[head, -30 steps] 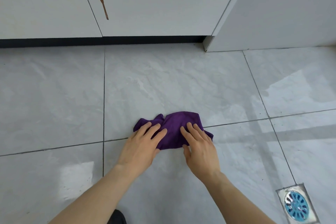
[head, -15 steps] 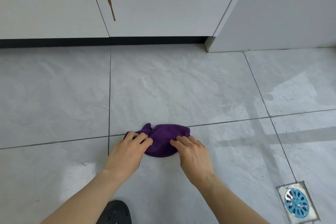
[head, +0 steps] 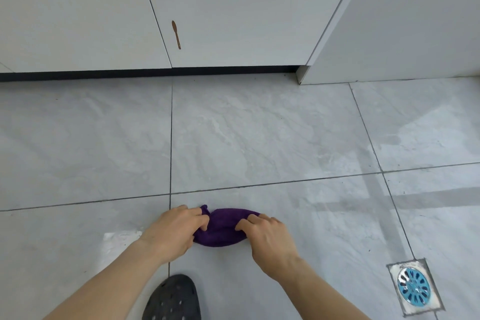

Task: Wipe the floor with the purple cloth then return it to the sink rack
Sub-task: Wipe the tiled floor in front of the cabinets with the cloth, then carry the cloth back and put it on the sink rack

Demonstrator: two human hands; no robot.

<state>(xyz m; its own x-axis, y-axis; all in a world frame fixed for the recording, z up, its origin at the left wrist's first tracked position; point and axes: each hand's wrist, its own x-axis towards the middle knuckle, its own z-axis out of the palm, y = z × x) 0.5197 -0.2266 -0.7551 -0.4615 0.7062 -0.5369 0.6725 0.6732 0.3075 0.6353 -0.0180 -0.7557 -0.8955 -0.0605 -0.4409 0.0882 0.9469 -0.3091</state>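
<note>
Wiping looks underway: one bunched purple microfibre cloth (head: 220, 228) lies on the glossy grey tiled floor (head: 259, 138), pinched at either end by left hand (head: 174, 231) and right hand (head: 270, 239), fingers curled into it. Returning it to the sink rack remains; no rack shows. One black perforated slipper (head: 172, 299), one blue-grated floor drain (head: 413, 287).

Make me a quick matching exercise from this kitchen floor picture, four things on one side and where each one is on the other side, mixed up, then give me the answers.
Things:
1. purple cloth
2. floor drain
3. dark shoe
4. brown streak

Places:
A. on a cabinet door
B. bottom edge, between the forearms
C. bunched between both hands
D. lower right corner of the floor

Pairs: 1-C, 2-D, 3-B, 4-A
</note>
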